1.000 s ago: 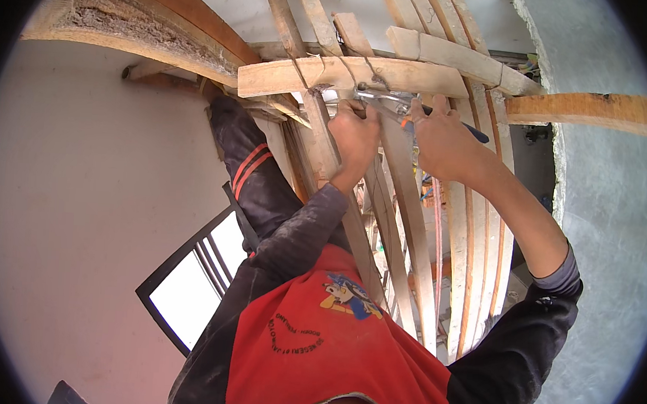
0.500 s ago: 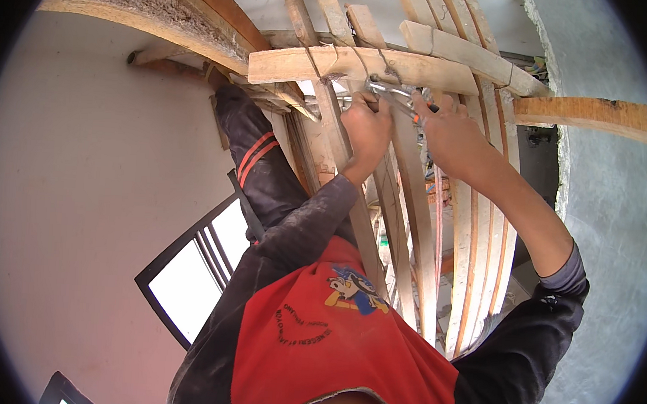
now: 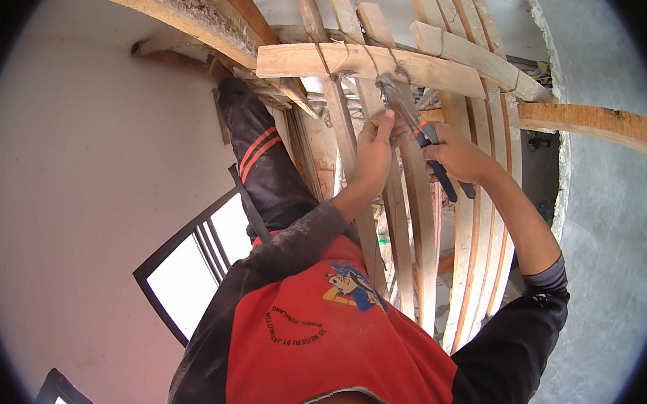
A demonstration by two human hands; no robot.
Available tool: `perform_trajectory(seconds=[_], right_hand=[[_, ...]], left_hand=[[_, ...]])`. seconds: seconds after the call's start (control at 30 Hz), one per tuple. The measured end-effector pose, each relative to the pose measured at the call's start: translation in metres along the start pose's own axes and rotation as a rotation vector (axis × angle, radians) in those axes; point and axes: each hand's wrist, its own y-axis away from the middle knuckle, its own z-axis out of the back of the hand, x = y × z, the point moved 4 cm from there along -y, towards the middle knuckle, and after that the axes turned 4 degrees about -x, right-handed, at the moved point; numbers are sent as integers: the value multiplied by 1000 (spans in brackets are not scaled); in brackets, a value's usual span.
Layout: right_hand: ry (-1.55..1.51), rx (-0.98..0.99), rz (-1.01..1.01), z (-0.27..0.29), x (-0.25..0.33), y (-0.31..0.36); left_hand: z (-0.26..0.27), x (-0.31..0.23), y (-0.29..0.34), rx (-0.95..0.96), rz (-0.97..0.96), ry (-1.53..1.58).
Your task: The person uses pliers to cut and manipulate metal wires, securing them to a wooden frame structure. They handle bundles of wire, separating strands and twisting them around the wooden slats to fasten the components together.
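Observation:
My right hand grips a pair of pliers with dark blue-black and orange handles. Their metal jaws point up and left, to the lower edge of a short wooden crosspiece. Just under those jaws my left hand has its thumb and fingers pinched together; what lies between them is too small to make out. Thin dark wire loops round the crosspiece, tying it across several long wooden strips.
A second short board crosses the strips at the right. A thick beam runs along the upper left, and another beam juts out at the right. A grey wall panel stands on the right; a dark-framed window is at left.
The pliers have swung to a steeper angle, handles now lower and fully showing. My right hand has moved down with them, and my left hand slightly down and right.

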Motion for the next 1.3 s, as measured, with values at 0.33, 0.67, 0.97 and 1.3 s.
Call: perform_trajectory(seconds=[0.33, 0.67, 0.97, 1.3], right_hand=[[-547, 153, -111, -12, -1, 9], [753, -537, 136, -30, 15, 74], [515, -117, 332, 2, 63, 214], [199, -810, 732, -131, 42, 173]], left_hand=[[-40, -9, -30, 396, 390, 560], [-51, 1, -38, 63, 249, 287], [-46, -6, -39, -61, 97, 176], [-57, 4, -33, -122, 69, 158]])
